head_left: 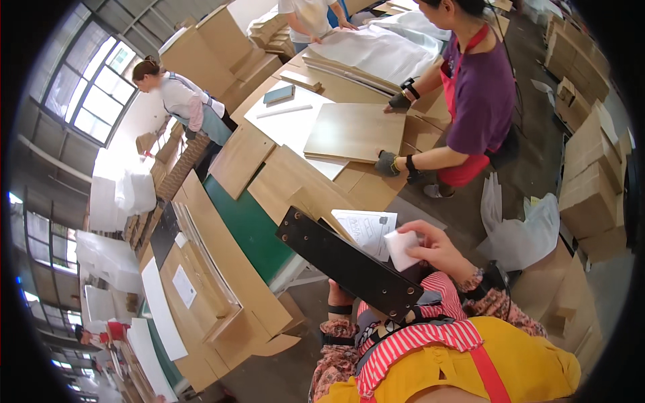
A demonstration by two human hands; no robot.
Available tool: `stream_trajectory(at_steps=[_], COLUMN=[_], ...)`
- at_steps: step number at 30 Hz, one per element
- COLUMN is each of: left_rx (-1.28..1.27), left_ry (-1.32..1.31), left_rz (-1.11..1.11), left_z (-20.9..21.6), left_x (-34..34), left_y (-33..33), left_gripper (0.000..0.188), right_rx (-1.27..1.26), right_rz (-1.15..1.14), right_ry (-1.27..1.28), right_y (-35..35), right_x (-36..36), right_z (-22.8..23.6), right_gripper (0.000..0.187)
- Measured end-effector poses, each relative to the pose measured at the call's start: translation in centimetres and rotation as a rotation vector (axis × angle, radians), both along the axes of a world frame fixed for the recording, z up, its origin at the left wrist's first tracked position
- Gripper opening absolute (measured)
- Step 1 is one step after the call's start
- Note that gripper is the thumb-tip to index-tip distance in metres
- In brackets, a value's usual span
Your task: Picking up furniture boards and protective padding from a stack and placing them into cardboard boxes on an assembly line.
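Note:
A long, narrow black panel with several small holes near its ends slants across in front of my body. My left hand grips it from beneath, with most of the fingers hidden behind the panel. In my right hand is a white block, perhaps foam or sponge, pinched between thumb and fingers at the panel's right edge. Just beyond the block is a white printed sheet with line drawings, partly covered by the panel.
Wood-coloured boards lie on the worktable ahead, where a co-worker in purple rests gloved hands on them. An open carton with panels inside lies to the left. Stacked cartons and plastic wrap are at the right.

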State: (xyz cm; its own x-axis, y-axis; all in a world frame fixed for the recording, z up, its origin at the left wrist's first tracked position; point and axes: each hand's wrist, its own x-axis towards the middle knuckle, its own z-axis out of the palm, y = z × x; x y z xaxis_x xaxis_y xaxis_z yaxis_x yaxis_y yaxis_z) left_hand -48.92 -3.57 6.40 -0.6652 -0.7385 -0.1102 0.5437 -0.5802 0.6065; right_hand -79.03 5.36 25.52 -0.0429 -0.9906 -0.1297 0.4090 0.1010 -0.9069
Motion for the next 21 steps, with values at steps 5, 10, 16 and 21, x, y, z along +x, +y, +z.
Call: stream_trajectory(at_steps=[5,10,16,21], left_rx=[0.022,0.127,0.254,0.284], left_ry=[-0.077,-0.215,-0.252,-0.2], left_rz=[0.196,0.362,0.53,0.515], left_z=[-0.8,0.1,3.0,3.2], left_x=[-1.1,-2.8,-7.1,-8.2], left_y=[-0.1,-0.5,-7.3,-13.0], left_gripper=[0.103,0.105,0.084,0.054], right_rx=[-0.399,-0.226,0.041,0.208], right_rz=[-0.04,0.218,0.513,0.568], right_ry=[0.738,0.857,0.821,0.667], right_y=[-9.4,-14.4,-21.1,-27.0], right_x=[-1.1,0.5,2.1,-0.6], right_z=[-2.4,-1.4,-5.8,-10.5], right_gripper=[0.041,0.042,0.075,0.093])
